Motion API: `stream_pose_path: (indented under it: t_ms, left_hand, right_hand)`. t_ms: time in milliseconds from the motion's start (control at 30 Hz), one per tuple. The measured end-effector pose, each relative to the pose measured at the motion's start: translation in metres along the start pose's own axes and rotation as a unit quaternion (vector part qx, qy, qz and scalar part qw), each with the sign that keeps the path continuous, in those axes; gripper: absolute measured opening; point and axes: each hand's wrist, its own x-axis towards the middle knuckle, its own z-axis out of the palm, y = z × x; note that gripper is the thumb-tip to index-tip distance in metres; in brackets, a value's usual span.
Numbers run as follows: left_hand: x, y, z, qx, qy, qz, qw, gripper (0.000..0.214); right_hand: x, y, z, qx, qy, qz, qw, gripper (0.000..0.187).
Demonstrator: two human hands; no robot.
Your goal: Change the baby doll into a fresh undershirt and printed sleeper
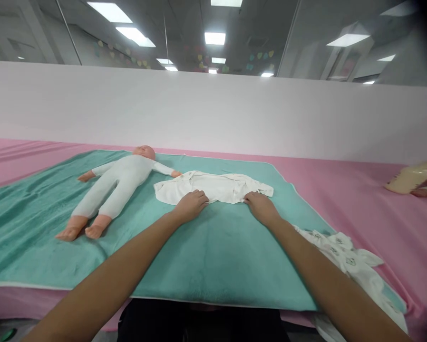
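A small white baby shirt (220, 186) with a faint print on its sleeves lies spread on the teal towel (213, 251). Its near edge is between the curled fingers of my left hand (192, 205). My right hand (261, 206) pinches the same edge farther right, close to a sleeve. Left of the shirt, a baby doll (122, 178) in a white bodysuit lies on its back, head toward the wall. One doll hand almost touches the shirt's left sleeve. The doll's feet point toward me.
A crumpled white printed cloth (347, 256) lies at the towel's right edge, partly behind my right forearm. Farther right, a yellowish bottle-like container (408, 179) rests on the pink cover (342, 190) beside a flesh-coloured limb. A white wall (213, 111) with glass above closes off the back.
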Motion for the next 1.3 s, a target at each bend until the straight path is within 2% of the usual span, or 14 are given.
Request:
stream_pose_path:
  t_ms: [133,233,433,533,633,700,800,867,967,1067,1133,1200,1233,1300]
  left_hand:
    - [-0.008,0.002,-0.009,-0.031,-0.003,0.029,0.999,0.028]
    - [-0.012,0.004,-0.015,-0.064,-0.022,0.011,0.998,0.031]
    - [-0.011,0.006,-0.016,-0.146,-0.035,-0.068,0.986,0.045]
    - [-0.010,0.003,-0.017,-0.185,-0.012,-0.116,0.976,0.049]
    - [-0.011,-0.008,-0.018,-0.131,0.056,-0.166,0.976,0.047]
    - [-0.011,-0.018,-0.017,-0.088,0.077,-0.208,0.971,0.042]
    - [-0.013,-0.029,-0.014,-0.061,0.044,-0.261,0.963,0.036]
    - [-0.017,-0.030,-0.013,-0.071,0.031,-0.285,0.955,0.034]
    - [-0.035,-0.029,-0.028,-0.129,0.068,-0.307,0.940,0.032]
    - [-0.065,-0.053,-0.068,-0.145,0.137,-0.296,0.934,0.029]
    - [-0.086,-0.090,-0.100,-0.111,0.189,-0.327,0.919,0.029]
    - [-0.104,-0.138,-0.126,-0.068,0.224,-0.373,0.898,0.032]
    - [-0.112,-0.161,-0.134,-0.038,0.230,-0.390,0.891,0.034]
    - [-0.124,-0.203,-0.138,-0.055,0.221,-0.434,0.871,0.041]
  right_hand:
    - [-0.008,0.011,-0.004,0.076,-0.002,0.045,0.996,0.018]
    - [-0.016,0.023,-0.009,0.150,0.011,0.071,0.986,0.019]
    - [-0.014,0.022,-0.013,0.126,0.000,0.122,0.984,0.045]
    - [-0.012,0.013,-0.014,0.092,0.023,0.120,0.988,0.048]
    - [-0.011,0.001,-0.012,0.098,0.047,0.085,0.990,0.042]
    - [-0.011,-0.008,-0.009,0.124,0.024,0.037,0.991,0.037]
    - [-0.010,-0.017,-0.002,0.146,-0.030,-0.008,0.989,0.038]
    - [-0.011,-0.020,0.000,0.143,-0.015,-0.013,0.989,0.039]
    - [-0.014,-0.026,-0.003,0.146,0.051,-0.013,0.988,0.038]
    - [-0.012,-0.048,-0.003,0.203,0.042,-0.031,0.978,0.033]
    - [-0.001,-0.079,0.002,0.291,0.006,-0.032,0.956,0.031]
    - [0.022,-0.124,0.014,0.430,-0.027,0.007,0.902,0.030]
    - [0.038,-0.151,0.022,0.514,-0.036,0.040,0.856,0.031]
    - [0.078,-0.207,0.041,0.670,-0.062,0.061,0.738,0.035]
